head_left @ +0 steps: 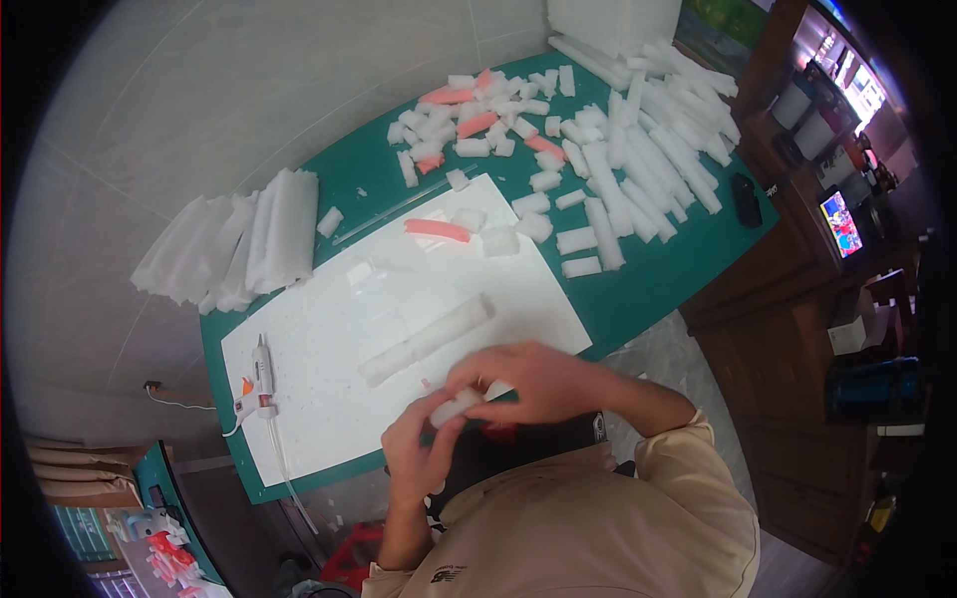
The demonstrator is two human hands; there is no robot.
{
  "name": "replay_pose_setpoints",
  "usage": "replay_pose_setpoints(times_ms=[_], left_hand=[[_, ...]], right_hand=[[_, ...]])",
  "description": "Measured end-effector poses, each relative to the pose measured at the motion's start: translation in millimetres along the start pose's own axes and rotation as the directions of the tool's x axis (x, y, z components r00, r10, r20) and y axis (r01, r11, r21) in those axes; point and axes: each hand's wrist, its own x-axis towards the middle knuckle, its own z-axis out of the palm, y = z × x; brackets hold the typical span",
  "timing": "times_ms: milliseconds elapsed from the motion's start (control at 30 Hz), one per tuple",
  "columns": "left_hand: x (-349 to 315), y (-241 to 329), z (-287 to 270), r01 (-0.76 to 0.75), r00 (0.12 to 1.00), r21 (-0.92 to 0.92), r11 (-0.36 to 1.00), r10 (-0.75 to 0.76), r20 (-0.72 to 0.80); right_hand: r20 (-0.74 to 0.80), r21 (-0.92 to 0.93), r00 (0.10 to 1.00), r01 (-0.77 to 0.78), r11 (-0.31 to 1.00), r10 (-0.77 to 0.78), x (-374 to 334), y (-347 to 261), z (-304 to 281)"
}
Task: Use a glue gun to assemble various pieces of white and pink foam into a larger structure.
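So the green desk (688, 279) is pretty busy at the edges. A white board (329, 419) takes up the near part, its lower border running close to the desk's near edge. The far edge has a heap of small white chunks (429, 128) with some pink bits mixed in, and long white strips (638, 169) crowd the far right corner. Over on the left, a stack (282, 224) of white slabs sits past the board's far left corner. The glue gun (261, 384) is by the board's left edge, cord trailing toward the near side.

Room-wise, the widest stretch of plain board is in the middle, between the glue gun and the white roll (426, 341), which lies at a slant. Farther up, a curved pink strip (437, 230) and 2 pale blocks take some of that space.

The small white piece (455, 409) is up between the 2 hands, around the board's near edge, on the near side of the roll. The left hand (424, 439) pinches it between thumb and fingers. The right hand (533, 384) has its fingers curled at the other end, but it's blurry, so I can't tell if it's gripping or just touching.
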Motion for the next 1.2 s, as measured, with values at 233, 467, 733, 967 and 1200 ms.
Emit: replay_pose_setpoints(times_ms=[233, 467, 733, 967, 1200], left_hand=[[-16, -8, -16, 0.261, 0.947, -0.349, 0.900, -0.310, -0.090], [-46, -14, -31, 0.292, 0.892, -0.424, 0.857, -0.404, -0.202], [-47, -22, -42, 0.262, 0.862, -0.385, 0.885, -0.394, -0.319], [31, 2, -2, 0.186, 0.898, -0.649, 0.738, -0.396, -0.192], [65, 21, 23, 0.181, 0.958, -0.669, 0.721, -0.284, -0.047]], right_hand=[[-0.505, -0.451, 0.863, -0.252, 0.856, -0.011, 52, 92, -122], [-0.671, -0.710, 0.729, -0.577, 0.404, -0.138, 125, 213, -192], [-0.627, -0.347, 0.769, -0.419, 0.839, 0.124, 95, 146, -183], [-0.443, 0.305, 0.823, -0.234, 0.923, 0.355, 32, 26, -93], [-0.208, 0.339, 0.963, -0.095, 0.936, 0.173, 17, 4, -33]])
